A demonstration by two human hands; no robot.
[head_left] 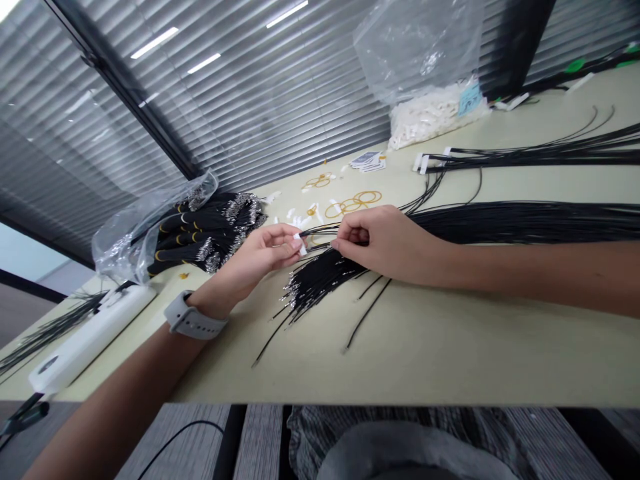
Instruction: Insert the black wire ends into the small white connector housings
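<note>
1. black thin wires (320, 287) lie in a loose fan on the pale counter (430, 353), right under the two hands, with their shiny tips pointing down and to the left.
2. the left hand (265, 253) holds a small white plastic tab (301, 244). its grip is pressed together, pinching the tab between thumb and fingers.
3. the right hand (377, 243) is just beside the tab. its grip is pressed together too, pinching a few of the black wires, and those wires run across to the tab.
4. a grey watch (193, 318) sits on the left wrist.
5. a long bundle of black wires (525, 223) lies past the right hand, and another bundle (525, 157) lies beyond it, with white ends.
6. thin gold rings (353, 203), little white bits (295, 220) and a small stack of cards (367, 161) lie farther along the counter.
7. a clear plastic bag (150, 230) on the left holds bunches of black wires with silver ends.
8. a long white bar (90, 340) lies near the left arm.
9. a big clear bag (430, 113) of white pieces stands at the far end.
</note>
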